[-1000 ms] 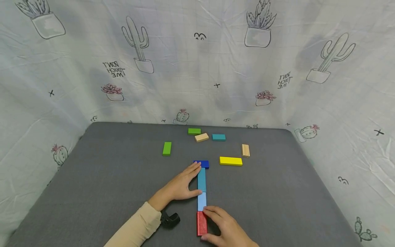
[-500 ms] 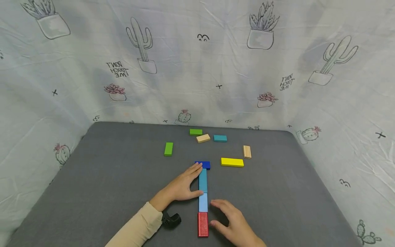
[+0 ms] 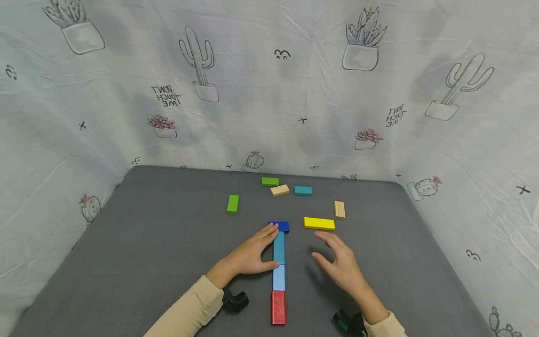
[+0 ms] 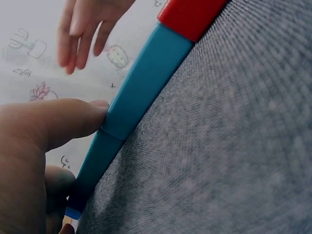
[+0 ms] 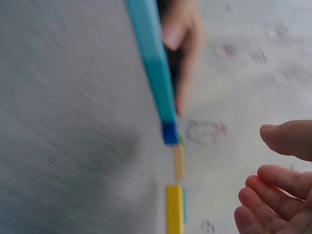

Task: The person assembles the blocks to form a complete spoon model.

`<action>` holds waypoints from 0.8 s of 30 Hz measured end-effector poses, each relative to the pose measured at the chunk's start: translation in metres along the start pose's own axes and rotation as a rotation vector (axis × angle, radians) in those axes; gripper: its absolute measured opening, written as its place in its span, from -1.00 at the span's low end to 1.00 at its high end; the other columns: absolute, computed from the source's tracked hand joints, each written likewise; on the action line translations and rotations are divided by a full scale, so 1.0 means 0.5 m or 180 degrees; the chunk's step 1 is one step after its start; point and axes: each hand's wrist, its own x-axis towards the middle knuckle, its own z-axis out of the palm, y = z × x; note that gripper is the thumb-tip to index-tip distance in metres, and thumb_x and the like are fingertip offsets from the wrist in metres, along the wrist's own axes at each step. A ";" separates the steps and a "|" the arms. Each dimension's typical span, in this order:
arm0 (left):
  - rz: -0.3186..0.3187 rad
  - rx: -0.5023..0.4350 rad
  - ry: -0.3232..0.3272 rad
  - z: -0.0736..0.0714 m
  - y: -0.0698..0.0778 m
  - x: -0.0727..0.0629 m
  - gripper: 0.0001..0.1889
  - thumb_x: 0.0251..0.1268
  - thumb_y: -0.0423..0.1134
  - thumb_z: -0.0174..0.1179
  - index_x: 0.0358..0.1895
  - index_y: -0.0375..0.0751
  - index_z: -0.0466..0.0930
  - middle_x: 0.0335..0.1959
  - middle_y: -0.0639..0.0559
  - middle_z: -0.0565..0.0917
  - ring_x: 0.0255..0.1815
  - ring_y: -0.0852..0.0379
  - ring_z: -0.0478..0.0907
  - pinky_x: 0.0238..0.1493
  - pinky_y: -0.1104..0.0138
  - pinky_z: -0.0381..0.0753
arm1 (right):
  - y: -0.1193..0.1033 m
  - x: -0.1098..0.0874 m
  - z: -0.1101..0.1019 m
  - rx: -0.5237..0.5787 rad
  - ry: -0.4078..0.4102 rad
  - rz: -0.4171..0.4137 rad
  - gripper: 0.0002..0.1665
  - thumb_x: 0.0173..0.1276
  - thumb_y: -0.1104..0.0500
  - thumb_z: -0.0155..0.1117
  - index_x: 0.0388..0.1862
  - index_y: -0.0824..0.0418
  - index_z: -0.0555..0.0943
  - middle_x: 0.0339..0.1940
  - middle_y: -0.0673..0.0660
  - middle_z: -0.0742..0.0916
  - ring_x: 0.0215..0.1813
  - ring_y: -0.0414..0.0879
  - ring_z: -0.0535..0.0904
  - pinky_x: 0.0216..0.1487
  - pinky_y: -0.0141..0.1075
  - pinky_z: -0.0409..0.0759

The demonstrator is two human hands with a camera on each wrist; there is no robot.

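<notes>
A straight row of flat blocks runs away from me in the head view: a red block (image 3: 278, 307), a light blue block (image 3: 279, 279), a medium blue block (image 3: 279, 247). Across the far end lies a dark blue block (image 3: 284, 227). My left hand (image 3: 251, 255) rests along the row's left side, fingertips at the dark blue block, thumb where the two lighter blocks meet. In the left wrist view that thumb (image 4: 73, 119) touches the block's edge. My right hand (image 3: 342, 263) hovers right of the row, fingers spread and holding nothing, just nearer than a yellow block (image 3: 319, 223).
Two green blocks (image 3: 233, 204), two plain wood blocks (image 3: 339, 209) and a teal block (image 3: 303, 191) lie scattered toward the back of the grey table (image 3: 168, 224). Behind it hangs a white cloth (image 3: 252, 93) printed with cacti.
My right hand has let go of the red block and moved away, forward and to the right, toward the yellow block. The left hand has stayed in place on the row.
</notes>
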 end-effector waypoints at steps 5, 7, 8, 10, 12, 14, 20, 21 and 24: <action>-0.0003 -0.0046 0.0007 0.003 0.000 0.001 -0.07 0.21 0.24 0.13 0.49 -0.26 0.01 0.56 0.02 -0.05 0.56 0.06 -0.16 0.45 0.03 0.13 | 0.046 0.055 -0.018 0.0132 0.0106 0.0298 -0.39 0.15 0.24 0.42 0.20 0.32 0.50 0.14 0.26 0.60 0.09 0.20 0.56 0.05 0.06 0.56; -0.0003 -0.0046 0.0007 0.003 0.000 0.001 -0.07 0.21 0.24 0.13 0.49 -0.26 0.01 0.56 0.02 -0.05 0.56 0.07 -0.16 0.45 0.03 0.13 | 0.071 0.071 -0.020 0.0189 0.0065 0.0466 -0.38 0.19 0.22 0.39 0.23 0.33 0.47 0.17 0.28 0.58 0.13 0.22 0.53 0.11 0.07 0.53; -0.0006 -0.0049 0.0003 0.003 0.001 0.000 -0.07 0.21 0.24 0.13 0.49 -0.26 0.01 0.56 0.02 -0.05 0.56 0.07 -0.16 0.45 0.03 0.13 | 0.084 0.075 -0.020 0.0207 0.0034 0.0556 -0.38 0.20 0.21 0.38 0.24 0.34 0.46 0.18 0.29 0.57 0.15 0.24 0.52 0.14 0.08 0.51; -0.0011 -0.0059 0.0006 0.003 0.002 0.000 -0.07 0.21 0.24 0.12 0.49 -0.25 0.02 0.56 0.02 -0.05 0.56 0.07 -0.16 0.45 0.03 0.14 | 0.108 0.079 -0.018 0.0216 -0.0039 0.0724 -0.37 0.23 0.19 0.36 0.26 0.34 0.44 0.20 0.31 0.55 0.17 0.26 0.51 0.15 0.10 0.50; -0.0012 -0.0062 0.0007 0.002 0.002 0.000 -0.07 0.21 0.25 0.12 0.49 -0.24 0.02 0.56 0.02 -0.04 0.56 0.07 -0.15 0.45 0.02 0.15 | 0.130 0.077 -0.013 0.0225 -0.0053 0.0822 -0.38 0.25 0.18 0.35 0.26 0.35 0.44 0.21 0.32 0.55 0.17 0.26 0.51 0.16 0.10 0.49; -0.0005 -0.0065 0.0020 0.001 0.002 0.001 -0.07 0.21 0.25 0.12 0.49 -0.25 0.02 0.55 0.02 -0.03 0.56 0.07 -0.15 0.44 0.01 0.16 | 0.146 0.074 -0.008 0.0232 -0.0055 0.0884 -0.38 0.25 0.16 0.35 0.25 0.35 0.44 0.21 0.33 0.55 0.19 0.25 0.50 0.17 0.08 0.49; 0.0006 -0.0050 0.0044 0.000 0.002 0.000 -0.08 0.21 0.25 0.12 0.48 -0.25 0.03 0.55 0.02 -0.02 0.56 0.05 -0.13 0.43 0.01 0.16 | 0.167 0.068 0.001 0.0254 -0.0111 0.0983 -0.37 0.27 0.16 0.33 0.28 0.34 0.43 0.24 0.34 0.53 0.25 0.23 0.46 0.21 0.05 0.47; 0.0011 -0.0048 0.0044 0.000 0.001 0.000 -0.08 0.21 0.25 0.12 0.48 -0.25 0.03 0.55 0.02 -0.02 0.56 0.05 -0.13 0.43 0.01 0.16 | 0.170 0.068 0.002 0.0246 -0.0151 0.0999 -0.37 0.28 0.16 0.32 0.29 0.34 0.42 0.26 0.35 0.51 0.26 0.24 0.45 0.22 0.05 0.46; 0.0039 -0.0040 0.0058 0.001 -0.001 -0.001 -0.09 0.22 0.24 0.12 0.48 -0.25 0.04 0.55 0.00 -0.02 0.56 0.03 -0.12 0.43 0.00 0.17 | 0.179 0.070 0.006 0.0159 -0.0269 0.0992 -0.36 0.30 0.20 0.28 0.33 0.36 0.38 0.29 0.37 0.48 0.28 0.25 0.43 0.23 0.06 0.45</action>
